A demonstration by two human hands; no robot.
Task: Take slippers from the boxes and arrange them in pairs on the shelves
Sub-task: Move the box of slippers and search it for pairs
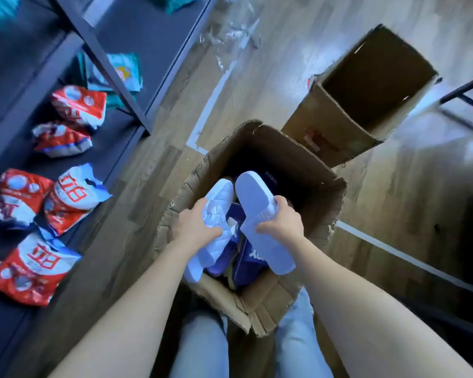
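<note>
Two pale slippers are held just above the open box (306, 170), one in each hand. The left slipper (221, 197) shows its quilted upper; the right slipper (258, 196) is turned smooth side up. Both lie with their long axes running away from the person, far ends close together and near ends spread apart.

The left hand (195, 227) grips its slipper across the middle, fingers curled round one edge and thumb over the other. The right hand (281, 222) holds its slipper the same way, at mid-length.

Darker blue slippers (253, 257) remain in the box below.

The shelf (126, 34) lies to the person's left, so the left hand is nearer it; the pair would likely have to swing that way and the right slipper be flipped to match. Both forearms reach forward and down over the box. Red bags (77, 105) sit on the shelf, and a second box (366, 85) stands beyond.
</note>
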